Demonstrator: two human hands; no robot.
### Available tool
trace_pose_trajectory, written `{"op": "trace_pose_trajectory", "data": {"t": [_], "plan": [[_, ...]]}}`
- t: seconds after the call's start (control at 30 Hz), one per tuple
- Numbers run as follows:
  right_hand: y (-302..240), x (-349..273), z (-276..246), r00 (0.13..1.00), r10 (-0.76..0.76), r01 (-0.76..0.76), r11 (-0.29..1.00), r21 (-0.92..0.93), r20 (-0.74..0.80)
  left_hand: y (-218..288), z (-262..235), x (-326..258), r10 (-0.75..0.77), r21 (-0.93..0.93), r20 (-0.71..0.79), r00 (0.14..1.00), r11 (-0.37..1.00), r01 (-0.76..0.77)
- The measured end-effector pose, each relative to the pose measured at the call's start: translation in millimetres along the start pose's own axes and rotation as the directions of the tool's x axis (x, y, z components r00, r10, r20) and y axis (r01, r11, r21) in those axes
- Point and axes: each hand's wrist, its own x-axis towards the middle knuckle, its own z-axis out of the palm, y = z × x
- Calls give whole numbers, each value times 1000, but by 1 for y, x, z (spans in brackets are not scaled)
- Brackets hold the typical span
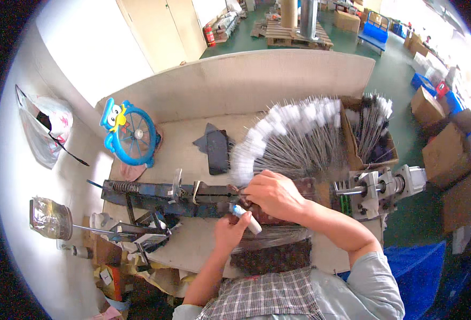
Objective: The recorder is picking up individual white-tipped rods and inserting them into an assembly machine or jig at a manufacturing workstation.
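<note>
My left hand (230, 232) grips a white cylindrical piece with a blue end (248, 221) between thumb and fingers, tilted in front of a long dark metal fixture (208, 193). Just above it, my right hand (276, 194) is closed, its fingertips pinched together at the fixture's middle. Whatever those fingertips hold is too small and covered to make out. Behind my hands fans a big pile of thin wire-stemmed brushes (302, 141) with white tips, stems toward me.
A cardboard box (351, 140) of similar brushes stands at the right. A motor-driven shaft unit (385, 188) sits on the table's right end. A blue toy-faced fan (134, 136), a black phone-like slab (218, 152) and a lever mechanism (139, 232) are left. A low panel (235, 80) borders the back.
</note>
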Motion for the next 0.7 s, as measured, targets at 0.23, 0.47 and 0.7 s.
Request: {"op": "trace_pose_trajectory", "data": {"t": [0.23,0.47,0.7], "plan": [[-1,-79,-4,958,190,-234,951,204,214,22,34,-11,-86,-765,57,995,636,98],[16,-55,52,949,280,-285,958,21,146,46,3,-11,-73,100,116,991,993,62],[4,-58,16,958,184,-206,975,81,218,-51,-94,-33,-426,-741,-193,884,653,153]]}}
